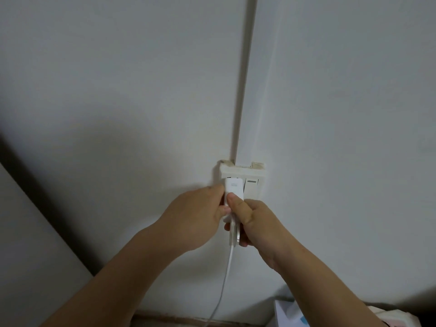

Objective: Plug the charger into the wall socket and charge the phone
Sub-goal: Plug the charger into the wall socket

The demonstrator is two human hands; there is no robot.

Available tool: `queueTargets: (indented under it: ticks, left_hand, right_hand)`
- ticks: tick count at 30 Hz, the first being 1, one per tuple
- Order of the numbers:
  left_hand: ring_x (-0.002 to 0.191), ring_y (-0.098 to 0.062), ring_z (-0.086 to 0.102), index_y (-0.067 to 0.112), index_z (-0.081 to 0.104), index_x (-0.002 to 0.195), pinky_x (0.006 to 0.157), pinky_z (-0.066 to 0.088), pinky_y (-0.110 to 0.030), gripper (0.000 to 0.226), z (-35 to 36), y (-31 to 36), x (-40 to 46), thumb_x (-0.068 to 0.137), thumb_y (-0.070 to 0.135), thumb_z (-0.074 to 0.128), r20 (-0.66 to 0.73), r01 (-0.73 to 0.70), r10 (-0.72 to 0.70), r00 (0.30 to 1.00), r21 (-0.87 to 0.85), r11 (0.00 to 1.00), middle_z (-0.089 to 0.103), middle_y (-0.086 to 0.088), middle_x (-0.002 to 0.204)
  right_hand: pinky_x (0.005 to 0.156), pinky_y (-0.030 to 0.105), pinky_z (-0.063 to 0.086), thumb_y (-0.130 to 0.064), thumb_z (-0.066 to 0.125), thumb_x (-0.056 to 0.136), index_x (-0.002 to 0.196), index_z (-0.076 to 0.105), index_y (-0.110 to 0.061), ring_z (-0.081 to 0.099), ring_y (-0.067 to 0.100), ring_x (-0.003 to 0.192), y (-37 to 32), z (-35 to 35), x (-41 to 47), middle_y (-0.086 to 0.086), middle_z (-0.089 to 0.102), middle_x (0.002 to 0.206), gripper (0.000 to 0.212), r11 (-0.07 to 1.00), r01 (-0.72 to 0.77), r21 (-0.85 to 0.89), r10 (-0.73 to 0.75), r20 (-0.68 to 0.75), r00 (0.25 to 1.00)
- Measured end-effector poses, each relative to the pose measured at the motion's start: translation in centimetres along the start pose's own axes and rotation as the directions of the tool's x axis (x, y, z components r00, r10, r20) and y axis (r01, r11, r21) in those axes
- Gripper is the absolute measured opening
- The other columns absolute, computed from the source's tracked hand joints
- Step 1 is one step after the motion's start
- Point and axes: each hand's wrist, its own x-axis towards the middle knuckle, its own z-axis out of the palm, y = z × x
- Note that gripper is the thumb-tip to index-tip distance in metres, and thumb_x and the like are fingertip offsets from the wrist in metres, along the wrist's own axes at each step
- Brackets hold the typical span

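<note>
The charger is sitting against the socket, seemingly going in. The left hand is pinching its side while the right hand is gripping its cable end; no phone is showing, so charging is remaining

wall socket plate sits on the wall, centre frame, with a vertical cable conduit strip running up from its top edge. rocker switch occupies the plate's right half. small block charger is against the plate's left half, just left of the switch. left hand is on the charger's left side, right hand on its lower right, thumb on its front face; both touch it. thin charging cable hangs down from the charger's bottom, between the two forearms, toward the floor. box-like items sit bottom right, low by the wall, behind the right forearm.
</note>
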Motion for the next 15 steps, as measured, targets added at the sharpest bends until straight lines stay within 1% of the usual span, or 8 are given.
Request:
queueTargets:
  ticks: [1,2,3,5,6,8,10,15]
  left_hand:
    - [0.061,-0.006,0.046,0.030,0.035,0.072,0.052,0.030,-0.013,0.020,0.06,-0.04,-0.05,0.091,0.029,0.042,-0.007,-0.007,0.007,1.000,0.008,1.000,0.041,0.017,0.065]
    - [0.057,-0.003,0.043,0.033,0.031,0.067,0.051,0.033,-0.012,0.026,0.08,-0.06,-0.07,0.091,0.029,0.042,-0.023,-0.009,0.010,1.000,0.014,1.000,0.038,0.018,0.063]
    - [0.055,0.000,0.041,0.033,0.029,0.063,0.054,0.037,-0.008,0.031,0.06,-0.05,-0.02,0.091,0.030,0.042,-0.037,-0.011,0.011,0.999,0.012,1.000,0.037,0.019,0.062]
    - [0.053,0.001,0.040,0.035,0.026,0.061,0.062,0.033,0.004,0.035,-0.03,0.00,0.13,0.091,0.029,0.042,-0.040,-0.013,0.013,0.999,-0.001,1.000,0.035,0.019,0.062]
    - [0.053,0.001,0.040,0.034,0.026,0.061,0.063,0.032,0.005,0.035,-0.07,0.07,0.20,0.091,0.029,0.042,-0.037,-0.011,0.011,0.999,-0.005,1.000,0.035,0.019,0.062]
    - [0.054,0.001,0.043,0.033,0.027,0.064,0.063,0.032,0.005,0.032,-0.09,0.22,0.37,0.092,0.029,0.041,-0.030,0.000,0.000,1.000,-0.009,1.000,0.034,0.019,0.062]
    - [0.056,0.004,0.046,0.027,0.031,0.071,0.063,0.033,0.004,0.023,0.00,0.24,0.44,0.092,0.027,0.042,-0.020,0.023,-0.024,1.000,-0.046,0.999,0.033,0.019,0.062]
    - [0.056,0.001,0.037,0.022,0.031,0.080,0.063,0.034,0.002,0.017,0.12,0.13,0.60,0.093,0.030,0.038,-0.015,0.031,-0.031,0.999,0.002,1.000,0.034,0.016,0.068]
  right_hand:
    - [0.039,0.016,0.037,-0.043,0.046,0.091,0.078,0.056,-0.003,0.044,0.012,0.046,0.10,0.08,0.16,0.014,0.053,0.068,0.043,1.000,0.002,-0.003,-0.002,-0.013,1.000]
    - [0.038,0.015,0.037,-0.043,0.046,0.090,0.078,0.057,-0.002,0.043,0.009,0.040,0.16,0.15,0.32,0.015,0.053,0.068,0.044,1.000,0.005,-0.002,-0.005,-0.025,1.000]
    - [0.037,0.015,0.037,-0.044,0.046,0.090,0.076,0.057,-0.002,0.042,0.008,0.036,0.16,0.19,0.46,0.015,0.053,0.067,0.046,1.000,0.008,0.002,-0.008,-0.037,0.999]
    - [0.035,0.015,0.037,-0.045,0.047,0.089,0.071,0.059,-0.003,0.043,0.008,0.036,0.11,0.11,0.69,0.015,0.054,0.065,0.047,1.000,0.013,0.009,-0.012,-0.058,0.998]
    - [0.035,0.014,0.037,-0.045,0.048,0.088,0.071,0.059,-0.003,0.045,0.010,0.039,0.08,0.00,0.73,0.015,0.054,0.064,0.047,1.000,0.013,0.012,-0.013,-0.066,0.998]
    - [0.036,0.015,0.038,-0.045,0.049,0.088,0.070,0.061,-0.003,0.047,0.013,0.044,0.00,-0.24,0.72,0.015,0.055,0.064,0.047,1.000,0.015,0.027,-0.013,-0.068,0.998]
    - [0.036,0.015,0.038,-0.043,0.049,0.088,0.071,0.061,-0.003,0.047,0.011,0.043,-0.05,-0.35,0.70,0.014,0.055,0.062,0.045,0.998,0.014,0.055,-0.011,-0.057,0.998]
    - [0.035,0.016,0.037,-0.040,0.052,0.087,0.078,0.063,0.006,0.045,0.008,0.036,0.16,-0.23,1.07,0.008,0.055,0.053,0.047,0.994,0.036,0.100,-0.030,-0.063,0.998]
